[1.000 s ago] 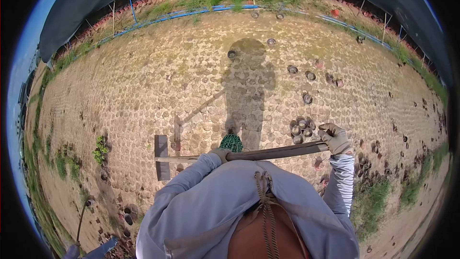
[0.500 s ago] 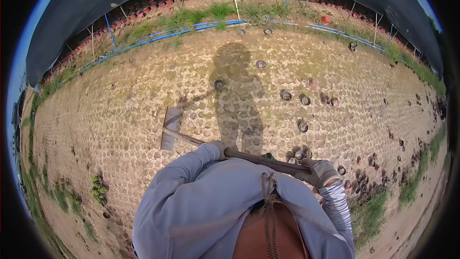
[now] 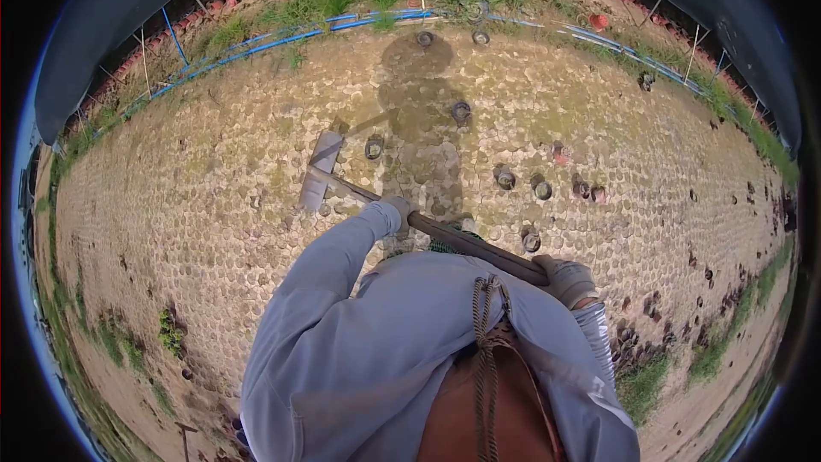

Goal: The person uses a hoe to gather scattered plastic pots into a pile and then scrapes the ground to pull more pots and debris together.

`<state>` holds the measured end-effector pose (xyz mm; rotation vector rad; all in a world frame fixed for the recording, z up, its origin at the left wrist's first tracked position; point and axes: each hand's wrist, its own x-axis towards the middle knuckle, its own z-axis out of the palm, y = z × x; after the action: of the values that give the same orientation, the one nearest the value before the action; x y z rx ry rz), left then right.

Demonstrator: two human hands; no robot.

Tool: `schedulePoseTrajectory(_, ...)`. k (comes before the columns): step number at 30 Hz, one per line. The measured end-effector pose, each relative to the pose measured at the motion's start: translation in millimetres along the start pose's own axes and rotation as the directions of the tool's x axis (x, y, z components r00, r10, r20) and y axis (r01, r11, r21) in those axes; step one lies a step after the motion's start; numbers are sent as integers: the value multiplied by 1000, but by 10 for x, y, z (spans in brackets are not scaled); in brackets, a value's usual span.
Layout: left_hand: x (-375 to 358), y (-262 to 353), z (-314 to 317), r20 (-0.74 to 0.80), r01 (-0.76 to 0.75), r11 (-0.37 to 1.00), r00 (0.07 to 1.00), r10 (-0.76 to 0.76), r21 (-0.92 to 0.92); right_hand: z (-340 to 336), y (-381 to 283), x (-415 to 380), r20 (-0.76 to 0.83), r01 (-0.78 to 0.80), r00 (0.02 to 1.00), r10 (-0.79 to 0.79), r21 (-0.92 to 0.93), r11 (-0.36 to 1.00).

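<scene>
A long-handled tool with a flat, wide metal blade (image 3: 321,171) reaches out to the front left, its blade at the patterned ground. My left hand (image 3: 397,212), in a grey glove, is closed around the wooden handle (image 3: 470,244) at its middle. Near the handle's rear end, to the right of my body, my right hand (image 3: 568,281) is gloved and wrapped round it. A small dark pot (image 3: 374,148) stands just right of the blade, and another pot (image 3: 461,111) lies farther off in my shadow.
Several dark pots (image 3: 505,178) are scattered to the right. Blue pipes (image 3: 342,22) and grass (image 3: 329,2) run along the far edge, below dark netting (image 3: 103,26) on poles. A leafy plant (image 3: 171,334) grows at the left. Another tool (image 3: 186,432) lies at bottom left.
The blade has moved forward and slightly right. My left arm has stretched farther out, with both hands still on the handle. The view has shifted, and the ground pots appear slightly displaced.
</scene>
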<state>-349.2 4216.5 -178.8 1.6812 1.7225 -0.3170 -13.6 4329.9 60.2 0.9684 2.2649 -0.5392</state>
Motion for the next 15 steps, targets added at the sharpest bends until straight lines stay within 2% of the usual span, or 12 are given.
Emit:
schedulePoseTrajectory(1,186,-102,-76,-3,23,1000,1000,-23,-4,-130,57,220,22,15,1000,-15,9,1000)
schedulePoseTrajectory(4,696,-361,-235,-165,-22,1000,986,22,3,-535,161,712,39,91,995,-89,-40,995)
schedulePoseTrajectory(7,1144,-208,-606,22,-6,1000,1000,6,5,-841,374,833,96,18,995,-11,-77,997)
schedulePoseTrajectory(9,1348,161,-898,-48,-75,992,996,71,-99,-1061,587,718,72,-60,995,67,-90,994)
schedulePoseTrajectory(11,1760,564,-1069,-44,-256,964,966,253,-69,-1106,1156,458,-47,-123,991,124,32,992)
schedulePoseTrajectory(12,1724,848,-1409,27,-331,940,942,334,-77,-1356,1190,273,92,-364,931,353,149,919)
schedulePoseTrajectory(13,1939,1098,-1403,-23,-401,914,916,401,-65,-1455,1309,41,71,-457,889,451,179,871)
schedulePoseTrajectory(14,2035,1360,-1608,30,-490,868,869,493,-78,-1326,1625,-211,17,-446,871,491,448,775)
schedulePoseTrajectory(15,2056,1638,-1824,42,-531,845,844,534,-66,-1103,1969,-428,-6,-360,854,520,716,598)
